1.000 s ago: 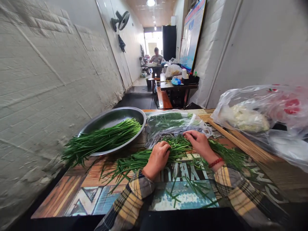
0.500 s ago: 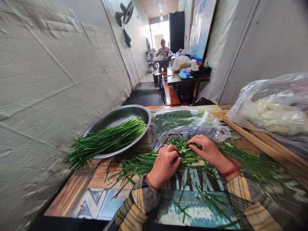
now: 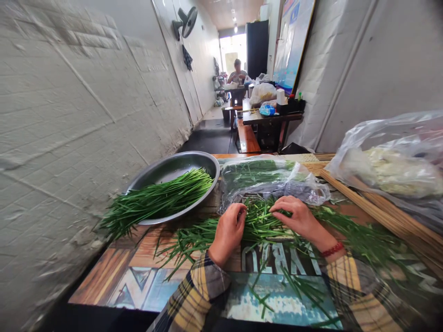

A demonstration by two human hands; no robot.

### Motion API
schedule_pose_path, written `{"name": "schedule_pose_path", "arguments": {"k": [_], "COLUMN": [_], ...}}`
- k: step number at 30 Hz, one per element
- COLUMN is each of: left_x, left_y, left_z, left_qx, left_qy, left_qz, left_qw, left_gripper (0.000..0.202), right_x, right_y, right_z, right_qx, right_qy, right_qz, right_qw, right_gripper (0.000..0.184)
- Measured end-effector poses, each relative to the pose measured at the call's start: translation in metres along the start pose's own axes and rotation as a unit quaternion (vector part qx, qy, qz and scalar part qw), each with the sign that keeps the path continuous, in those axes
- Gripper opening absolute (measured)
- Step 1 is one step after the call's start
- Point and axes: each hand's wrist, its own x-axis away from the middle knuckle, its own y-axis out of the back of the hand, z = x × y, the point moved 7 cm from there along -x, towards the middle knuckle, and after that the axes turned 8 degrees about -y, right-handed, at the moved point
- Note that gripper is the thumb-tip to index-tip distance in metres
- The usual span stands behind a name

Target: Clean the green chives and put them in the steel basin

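Observation:
Loose garlic chives lie in a tangled heap on the table between my hands, long green leaves trailing to the left. My left hand is at the heap's left side, fingers curled and thumb against them; whatever they grip is hidden. On the other side, my right hand pinches some green chives between thumb and fingers. A metal basin stands to the left, with a neat chive bundle lying in it, leaf ends hanging over the rim. Behind the heap rests a clear plastic bag of more chives.
Bamboo skewers lie at the right beside a plastic bag of pale food. Stray chive leaves are scattered near the front edge. A white wall runs along the left. Farther back, a person sits behind other tables.
My left hand has turned more upright and shifted slightly left, its fingers drawing up from their lower curl. My right hand stays almost in place. The view has shifted a little.

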Motion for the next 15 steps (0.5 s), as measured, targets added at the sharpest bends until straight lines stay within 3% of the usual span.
{"name": "schedule_pose_path", "arguments": {"k": [6,11,15], "left_x": [-0.001,-0.001,-0.001], "left_y": [0.000,0.000,-0.001], "left_z": [0.001,-0.002,-0.008], "left_qx": [-0.011,-0.023,-0.044], "left_qy": [-0.006,-0.021,-0.048], "left_qz": [-0.003,0.009,0.022], "left_qw": [1.000,0.999,0.998], "left_gripper": [0.013,0.013,0.013], "right_x": [0.004,0.003,0.000], "right_y": [-0.010,-0.012,0.004], "right_z": [0.007,0.011,-0.006], "right_qx": [0.037,-0.010,-0.136], "right_qy": [0.000,-0.002,-0.100], "right_qz": [0.020,0.005,-0.066], "right_qw": [0.999,1.000,0.984], "right_gripper": [0.014,0.019,0.030]}}
